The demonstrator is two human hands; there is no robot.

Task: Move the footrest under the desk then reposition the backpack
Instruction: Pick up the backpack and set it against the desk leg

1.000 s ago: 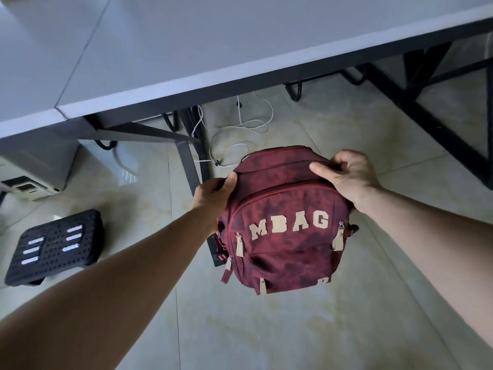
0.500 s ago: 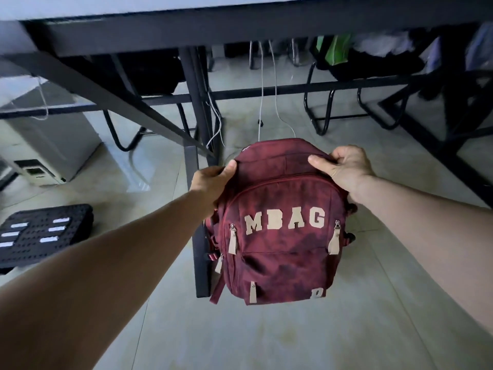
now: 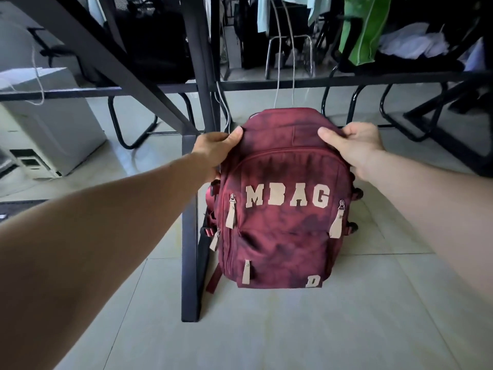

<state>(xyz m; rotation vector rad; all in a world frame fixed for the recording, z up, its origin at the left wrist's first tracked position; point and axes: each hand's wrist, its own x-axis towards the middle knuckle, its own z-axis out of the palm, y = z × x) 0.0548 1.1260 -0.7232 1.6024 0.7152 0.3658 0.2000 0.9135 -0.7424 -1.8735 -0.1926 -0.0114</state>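
We record the pale glossy tiled floor [image 3: 293, 329] as the largest surface, running under and ahead of both hands. Beyond the hands rises the black metal desk frame [image 3: 202, 62], with a slanted brace coming down toward the left hand and a flat black foot bar [image 3: 190, 236] running along the floor below that hand. No tabletop is in view, only its underframe.

Out past the left hand sits a white boxy machine [image 3: 50, 129] on the floor. Beyond the right hand we see black chair bases and a bright green bag [image 3: 362, 30] hanging above them.

Between the hands stands the dark red fabric backpack [image 3: 280, 231] with cream letters "MBAG" and cream zipper pulls. It is upright, front facing us, just right of the foot bar. Its base seems to meet the floor; contact cannot be confirmed.

Left hand [image 3: 213, 150]: grasping the backpack's upper left corner, thumb over the top. Right hand [image 3: 354, 145]: grasping the upper right corner, fingers pinching the fabric.

White cables [image 3: 277, 84] hang behind the backpack's top. At the far left edge, below the left forearm, shows a sliver of the black perforated plastic footrest [image 3: 16, 206].
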